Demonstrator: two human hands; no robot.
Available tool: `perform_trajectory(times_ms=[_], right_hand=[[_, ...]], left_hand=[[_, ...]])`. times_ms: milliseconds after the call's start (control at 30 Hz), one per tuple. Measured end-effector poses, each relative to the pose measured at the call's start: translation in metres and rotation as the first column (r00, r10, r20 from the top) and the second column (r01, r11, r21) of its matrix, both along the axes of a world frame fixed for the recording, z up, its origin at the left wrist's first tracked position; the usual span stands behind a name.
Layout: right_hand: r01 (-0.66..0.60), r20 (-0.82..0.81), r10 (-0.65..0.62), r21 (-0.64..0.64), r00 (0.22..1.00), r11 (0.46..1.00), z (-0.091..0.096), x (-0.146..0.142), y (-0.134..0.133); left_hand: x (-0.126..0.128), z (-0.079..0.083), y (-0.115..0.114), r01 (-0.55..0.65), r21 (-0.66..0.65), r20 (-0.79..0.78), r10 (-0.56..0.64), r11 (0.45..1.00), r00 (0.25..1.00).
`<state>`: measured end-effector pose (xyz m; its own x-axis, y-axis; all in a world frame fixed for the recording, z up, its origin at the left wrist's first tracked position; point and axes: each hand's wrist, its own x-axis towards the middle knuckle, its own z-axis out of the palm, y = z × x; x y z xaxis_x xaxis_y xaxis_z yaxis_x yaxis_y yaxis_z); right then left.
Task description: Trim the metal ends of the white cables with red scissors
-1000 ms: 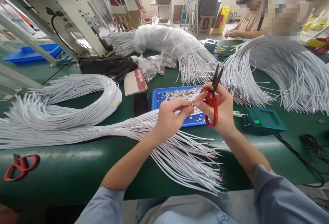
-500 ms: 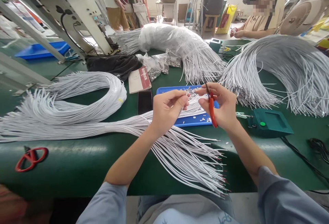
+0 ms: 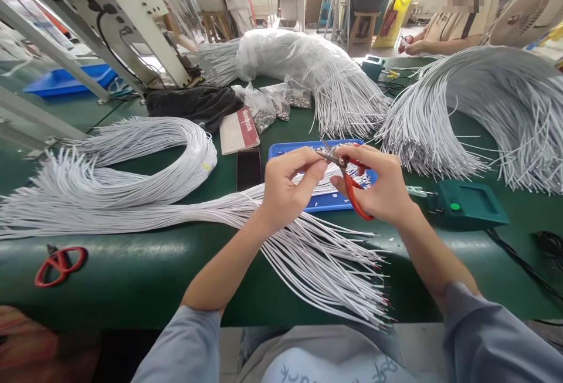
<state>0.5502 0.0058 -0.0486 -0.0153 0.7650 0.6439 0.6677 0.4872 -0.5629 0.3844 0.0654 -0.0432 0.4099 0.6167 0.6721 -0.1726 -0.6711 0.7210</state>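
My left hand (image 3: 288, 186) is closed in a pinch on the end of a thin white wire, held above the blue tray (image 3: 281, 151). My right hand (image 3: 378, 186) grips red-handled scissors (image 3: 349, 180), whose dark blades point left and meet the wire end at my left fingertips. Under both hands a long bundle of white wires (image 3: 185, 210) runs across the green table (image 3: 132, 277), its stripped ends fanning out toward me. The tray holds several small metal terminals.
A second pair of red scissors (image 3: 59, 263) lies at the front left. A green box with a button (image 3: 468, 207) sits to the right, a black phone (image 3: 248, 167) left of the tray. Large white wire bundles (image 3: 475, 113) fill the back; a person sits at the far right.
The scissors swung from pointing up to pointing left, their blades now at the wire end held by my left fingers. Both hands stayed over the tray.
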Motion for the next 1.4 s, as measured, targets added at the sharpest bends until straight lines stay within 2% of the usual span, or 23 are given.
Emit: perform_trajectory(times_ms=[200,433,600,767,900,967,1033,1133,1267,1400], right_hand=[[-0.016,0.009,0.016,-0.007,1.000,1.000,0.000,0.001,-0.001],[-0.036,-0.024,0.035,-0.076,0.999,0.996,0.002,0.003,-0.001],[-0.030,-0.062,0.025,-0.081,0.998,0.996,0.005,-0.001,-0.005],[-0.030,-0.110,0.015,-0.128,0.994,0.991,0.006,0.002,-0.003],[0.027,-0.113,-0.065,-0.310,0.992,0.950,0.006,0.016,0.006],[0.040,-0.170,-0.105,-0.345,0.980,0.938,0.006,0.020,0.010],[-0.003,-0.309,-0.090,-0.287,0.947,0.958,0.007,0.019,0.010],[-0.092,-0.492,0.010,-0.143,0.871,0.985,0.009,0.009,0.005],[-0.092,-0.553,0.029,-0.088,0.833,0.992,0.010,-0.001,-0.001],[-0.132,-0.564,0.071,-0.069,0.823,0.989,0.010,-0.001,-0.003]], left_hand=[[0.002,-0.003,0.001,-0.049,0.088,-0.029,0.052,0.995,0.998],[0.001,-0.003,0.003,-0.047,0.135,-0.049,0.054,0.990,0.997],[0.001,-0.002,0.001,-0.019,0.145,-0.061,0.028,0.989,0.998],[0.001,-0.005,0.003,0.019,0.035,-0.042,-0.017,0.999,0.999],[0.001,-0.012,0.013,0.026,-0.182,0.106,-0.007,0.983,0.994],[0.001,-0.014,0.015,0.011,-0.217,0.153,0.023,0.976,0.988],[0.002,-0.014,0.013,-0.011,-0.195,0.117,0.034,0.981,0.993],[0.005,-0.013,0.004,-0.002,-0.150,0.011,0.004,0.989,1.000],[0.010,-0.012,-0.005,0.039,-0.091,-0.035,-0.042,0.995,0.998],[0.013,-0.013,-0.006,0.028,-0.053,-0.043,-0.030,0.998,0.999]])
